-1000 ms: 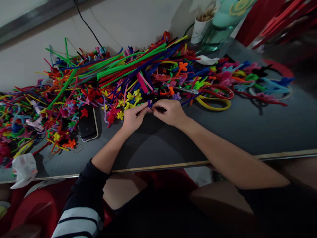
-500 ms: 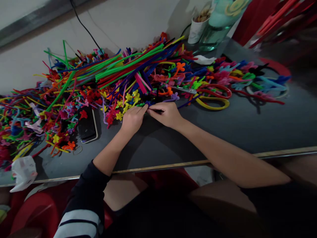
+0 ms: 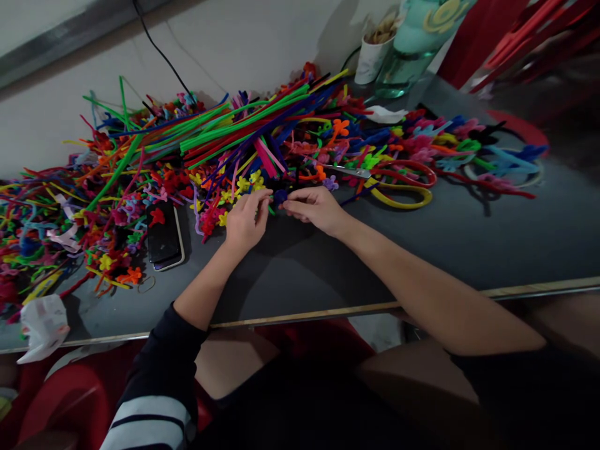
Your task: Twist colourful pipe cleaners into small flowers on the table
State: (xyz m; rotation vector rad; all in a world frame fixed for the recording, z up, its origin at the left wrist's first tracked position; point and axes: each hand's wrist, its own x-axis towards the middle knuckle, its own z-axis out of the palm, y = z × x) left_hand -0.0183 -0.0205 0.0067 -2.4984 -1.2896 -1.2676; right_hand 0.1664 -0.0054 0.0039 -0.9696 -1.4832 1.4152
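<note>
In front of the craft pile, my right hand pinches a small dark blue pipe-cleaner piece between thumb and fingers. Its exact shape is too dark to make out. To its left, my left hand is closed, thumb and forefinger tips nearly meeting. A bit of green pipe cleaner shows by those fingertips, but what they hold, if anything, is hidden. Yellow pipe-cleaner flowers lie just behind my left hand, and a purple flower lies behind my right.
Scissors with red and yellow handles lie right of my hands. A bundle of long pipe cleaners tops the pile. A phone lies at left, near a crumpled white plastic bag. A paper cup and a bottle stand behind.
My hands, close together at the fingertips before, have come apart. The left has drawn back a little to the left; the dark blue piece now shows at my right fingertips.
</note>
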